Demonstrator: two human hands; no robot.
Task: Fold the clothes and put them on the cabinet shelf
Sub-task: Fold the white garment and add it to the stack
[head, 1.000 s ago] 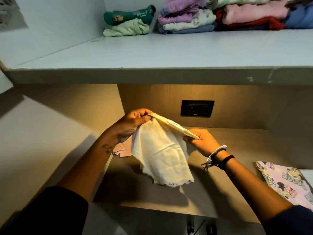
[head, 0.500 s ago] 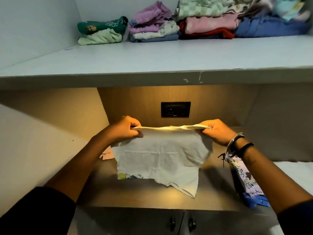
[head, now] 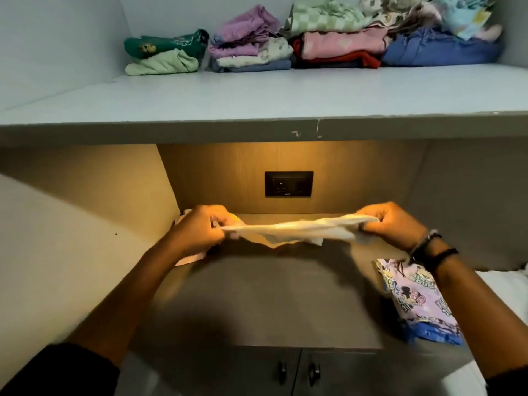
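A cream-white garment (head: 297,231) is stretched nearly flat and edge-on between my two hands above the brown counter (head: 271,304). My left hand (head: 200,230) grips its left end. Its right end is pinched in my right hand (head: 394,224), which wears bracelets at the wrist. The grey cabinet shelf (head: 257,95) runs across above, with several folded stacks along its back: a green pile (head: 165,54), a purple and white pile (head: 251,44), a pink and red pile (head: 343,47).
A pink cartoon-print garment (head: 414,292) lies on blue cloth at the counter's right. A pale pink cloth (head: 191,257) peeks out under my left wrist. A black wall socket (head: 288,183) sits on the back panel. Cupboard doors with two handles (head: 297,372) are below.
The garment hung bunched, was spread wide with its body hanging down, and is now swung up almost level and pulled taut. My hands have moved farther apart.
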